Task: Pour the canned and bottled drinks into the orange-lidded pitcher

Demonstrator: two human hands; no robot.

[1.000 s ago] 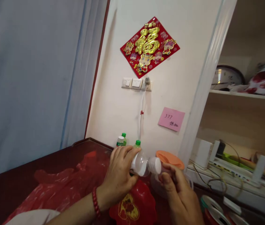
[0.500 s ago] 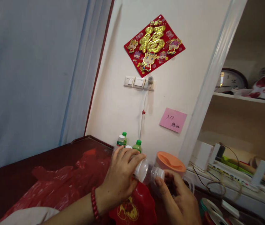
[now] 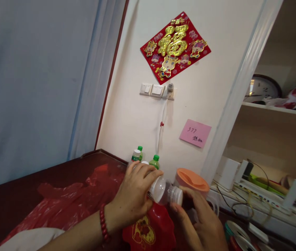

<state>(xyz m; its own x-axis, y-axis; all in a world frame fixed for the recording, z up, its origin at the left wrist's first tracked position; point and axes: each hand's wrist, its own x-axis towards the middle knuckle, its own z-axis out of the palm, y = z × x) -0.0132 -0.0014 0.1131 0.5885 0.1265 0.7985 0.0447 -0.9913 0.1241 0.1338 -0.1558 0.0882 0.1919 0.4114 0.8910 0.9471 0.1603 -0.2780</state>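
Note:
A clear plastic bottle (image 3: 163, 191) lies tilted nearly sideways between my hands, its neck pointing right. My left hand (image 3: 136, 188), with a red bead bracelet on the wrist, is wrapped round the bottle's body and hides part of it. At the neck, my right hand (image 3: 200, 218) grips the white cap (image 3: 178, 196) between thumb and fingers; the cap still sits on the neck. Below the bottle is a red scalloped tray (image 3: 161, 226) with a gold pattern.
Several bottles, one a green-capped bottle (image 3: 154, 161), stand against the wall. A pitcher with an orange lid (image 3: 192, 179) is behind my right hand. A red plastic bag (image 3: 66, 198) spreads at left; cans (image 3: 238, 232) stand at right, below a shelf with a white router (image 3: 228, 174).
My right thumb and fingers have shifted slightly around the cap. My left hand keeps its hold on the bottle. The view has moved a little.

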